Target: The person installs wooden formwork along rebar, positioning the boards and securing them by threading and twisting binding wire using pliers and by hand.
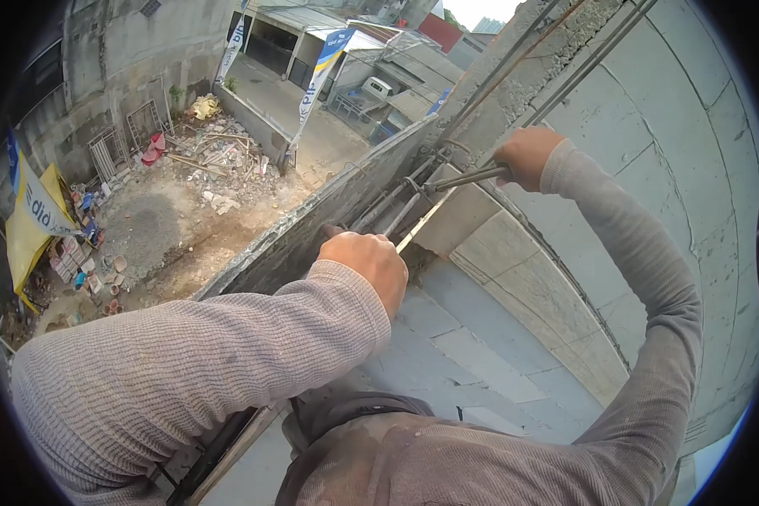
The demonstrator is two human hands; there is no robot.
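Note:
My right hand (527, 159) is closed around two dark metal handles (472, 176), which look like those of pincers. Their far end meets the reinforcing bars (409, 199) at the corner of the wall, where a loop of wire or thin bar (457, 148) stands up. Lower and to the left, my left hand (364, 263) is closed over the bars along the wall top, its fingers bent and mostly hidden beneath. A thin pale strip (422, 224) runs from beside my left hand up toward the pincers.
A rough wall edge (266, 240) drops on the left to a yard with a rubble heap (232, 156) and a yellow tarp (27, 240). Grey panels (641, 169) form a surface on the right. More long bars (590, 63) run to the upper right. A banner (320, 80) stands by the road.

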